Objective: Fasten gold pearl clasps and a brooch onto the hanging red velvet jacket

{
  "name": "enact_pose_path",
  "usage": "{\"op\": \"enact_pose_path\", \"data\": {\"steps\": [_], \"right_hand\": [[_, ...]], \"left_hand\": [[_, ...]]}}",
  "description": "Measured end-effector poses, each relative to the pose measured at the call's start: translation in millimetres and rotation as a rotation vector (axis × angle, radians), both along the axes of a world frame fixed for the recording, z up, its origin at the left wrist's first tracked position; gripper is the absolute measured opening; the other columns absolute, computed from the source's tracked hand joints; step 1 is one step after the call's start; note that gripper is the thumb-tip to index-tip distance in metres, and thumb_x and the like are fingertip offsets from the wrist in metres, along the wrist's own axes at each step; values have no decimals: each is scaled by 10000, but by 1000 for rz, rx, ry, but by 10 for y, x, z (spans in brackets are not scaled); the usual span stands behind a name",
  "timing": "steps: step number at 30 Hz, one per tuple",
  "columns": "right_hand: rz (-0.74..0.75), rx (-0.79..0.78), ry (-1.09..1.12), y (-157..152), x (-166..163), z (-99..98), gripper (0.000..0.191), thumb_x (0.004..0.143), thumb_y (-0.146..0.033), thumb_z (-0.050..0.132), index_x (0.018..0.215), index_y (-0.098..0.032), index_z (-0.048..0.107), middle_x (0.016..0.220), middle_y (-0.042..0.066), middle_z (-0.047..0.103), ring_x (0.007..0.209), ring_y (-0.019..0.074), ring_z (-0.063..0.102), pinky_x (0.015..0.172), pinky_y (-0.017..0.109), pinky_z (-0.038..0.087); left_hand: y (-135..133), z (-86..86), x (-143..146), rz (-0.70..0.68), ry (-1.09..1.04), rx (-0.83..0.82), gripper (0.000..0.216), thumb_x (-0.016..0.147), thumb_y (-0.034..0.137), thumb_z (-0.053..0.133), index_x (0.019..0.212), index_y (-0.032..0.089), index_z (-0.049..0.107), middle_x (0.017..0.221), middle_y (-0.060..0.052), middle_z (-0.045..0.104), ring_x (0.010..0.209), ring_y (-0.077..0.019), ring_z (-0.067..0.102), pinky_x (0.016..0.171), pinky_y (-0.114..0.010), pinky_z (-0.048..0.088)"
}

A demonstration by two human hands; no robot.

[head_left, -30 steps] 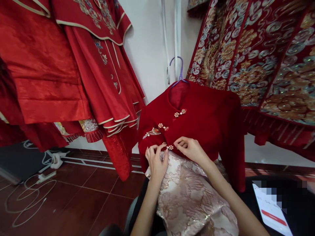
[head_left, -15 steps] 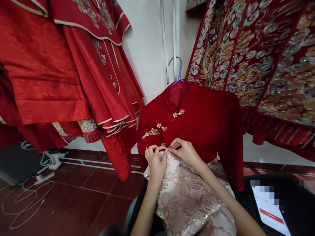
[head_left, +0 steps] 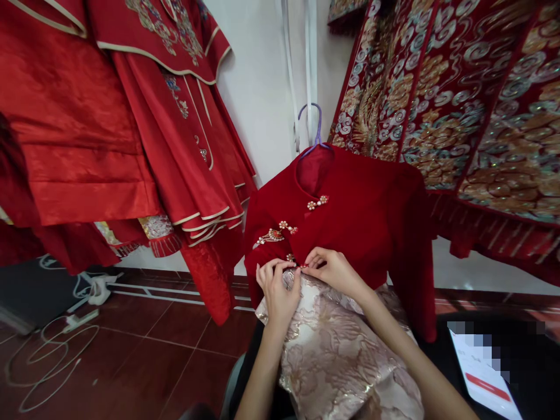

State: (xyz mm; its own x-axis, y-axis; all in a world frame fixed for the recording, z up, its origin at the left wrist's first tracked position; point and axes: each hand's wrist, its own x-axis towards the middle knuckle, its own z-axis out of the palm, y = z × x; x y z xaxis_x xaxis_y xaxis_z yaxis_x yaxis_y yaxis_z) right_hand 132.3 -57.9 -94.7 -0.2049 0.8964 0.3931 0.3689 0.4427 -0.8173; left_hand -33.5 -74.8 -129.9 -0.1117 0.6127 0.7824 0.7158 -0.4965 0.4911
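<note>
A red velvet jacket (head_left: 363, 210) hangs by its neck from a purple hanger (head_left: 318, 129). Flower-shaped beaded buttons (head_left: 317, 202) run down its slanted front opening, and a fan-shaped brooch (head_left: 272, 235) sits on its left side. At the lowest beaded button (head_left: 303, 268), my left hand (head_left: 277, 289) pinches the jacket's front edge between thumb and fingers. My right hand (head_left: 335, 271) pinches that button from the other side; fingers partly cover it. Below the hands a pale pink-gold brocade cloth (head_left: 332, 350) drapes over my lap, partly under my right forearm.
Red garments with gold piping (head_left: 166, 116) hang at the left, and a heavily embroidered red garment (head_left: 441, 105) hangs at the right. A lit phone (head_left: 481, 373) lies on a black surface at the lower right. White cables (head_left: 61, 350) and a power strip (head_left: 82, 320) lie on the tiled floor.
Both hands stay at the lowest button with slight finger shifts. My left thumb has moved a little to the right, nearer the right fingertips.
</note>
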Motion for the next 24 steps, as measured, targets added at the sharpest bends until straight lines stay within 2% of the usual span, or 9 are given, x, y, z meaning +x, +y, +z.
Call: {"op": "enact_pose_path", "data": {"steps": [2, 4, 6, 8, 11, 13, 16, 19, 24], "right_hand": [[98, -53, -27, -64, 145, 92, 196, 728, -328, 741, 799, -178, 636, 773, 22, 691, 739, 150, 646, 702, 267, 511], [188, -96, -49, -147, 304, 196, 219, 727, -344, 748, 811, -178, 633, 782, 21, 689, 747, 147, 640, 713, 268, 507], [225, -120, -58, -227, 435, 291, 238, 738, -367, 745, 826, -178, 628, 790, 22, 683, 755, 144, 633, 718, 268, 503], [219, -129, -59, -281, 513, 357, 257, 749, -391, 738, 832, -177, 623, 798, 26, 677, 762, 143, 626, 719, 270, 500], [188, -121, -52, -291, 525, 381, 268, 761, -411, 725, 833, -176, 617, 808, 31, 674, 772, 145, 620, 723, 275, 499], [183, -114, -57, -262, 490, 357, 262, 767, -408, 719, 830, -174, 619, 812, 32, 674, 776, 145, 620, 724, 274, 498], [193, -105, -69, -213, 429, 304, 251, 762, -396, 720, 831, -174, 625, 814, 29, 673, 774, 141, 619, 711, 264, 495], [192, -105, -73, -189, 399, 268, 250, 757, -395, 719, 837, -178, 625, 815, 27, 674, 775, 141, 619, 699, 260, 493], [194, -121, -88, -198, 361, 258, 254, 756, -406, 717, 832, -181, 625, 813, 29, 681, 778, 146, 626, 700, 267, 494]], "left_hand": [[25, 98, -20, -46, -85, -39, 146, 857, 321, 602, 937, 225, 676, 988, -55, 653, 1024, -221, 562, 1096, -486, 267], [98, 255, -31, -155, -244, -150, 213, 902, 343, 531, 999, 223, 678, 991, -62, 687, 931, -201, 601, 984, -416, 395], [218, 434, -21, -354, -462, -355, 282, 917, 376, 498, 1065, 208, 668, 1018, -77, 704, 768, -164, 623, 776, -324, 479], [364, 575, 8, -617, -690, -604, 309, 882, 409, 554, 1031, 168, 677, 1052, -106, 701, 677, -140, 625, 585, -254, 457], [562, 633, 59, -851, -935, -744, 290, 780, 372, 705, 952, 139, 699, 1011, -106, 705, 716, -120, 641, 533, -190, 437], [649, 595, 80, -871, -1062, -734, 272, 734, 329, 758, 926, 142, 711, 967, -84, 711, 720, -99, 641, 568, -171, 459], [713, 543, 92, -868, -1174, -713, 263, 761, 321, 737, 975, 167, 727, 1006, -63, 714, 744, -76, 644, 627, -157, 483], [737, 550, 105, -874, -1188, -708, 245, 785, 275, 709, 1011, 182, 735, 1031, -60, 720, 757, -62, 645, 666, -148, 487], [747, 543, 148, -803, -1170, -665, 154, 790, 228, 676, 909, 165, 752, 1022, -78, 730, 738, -69, 649, 671, -163, 491]]}}
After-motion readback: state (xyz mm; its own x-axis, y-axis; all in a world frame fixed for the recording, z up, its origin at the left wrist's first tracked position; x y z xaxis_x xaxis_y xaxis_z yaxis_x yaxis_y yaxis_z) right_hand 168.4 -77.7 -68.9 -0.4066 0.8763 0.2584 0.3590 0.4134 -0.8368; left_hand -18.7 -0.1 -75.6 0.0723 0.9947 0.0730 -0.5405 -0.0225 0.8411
